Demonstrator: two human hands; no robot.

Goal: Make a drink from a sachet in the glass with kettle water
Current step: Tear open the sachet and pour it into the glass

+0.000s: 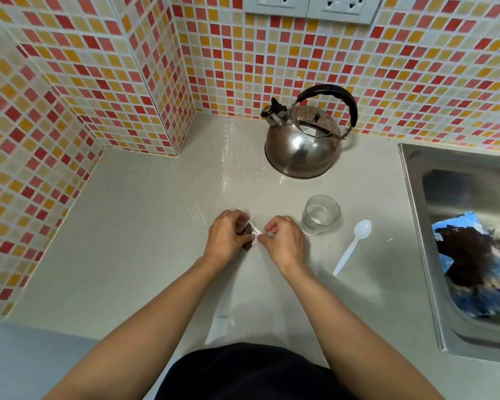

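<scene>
Two bare forearms, no sleeves in view down to the elbows. No watch, ring or band on left hand [228, 235] or right hand [283, 241]. Short nails on the fingers [267, 226]. Black garment [248, 373] across the torso at the bottom edge, plain, without markings.

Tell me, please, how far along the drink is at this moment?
Early. Both hands, left hand and right hand, pinch the small sachet, apparently tearing it open. The glass shows no powder; the kettle stands unpoured and the spoon lies unused.
</scene>
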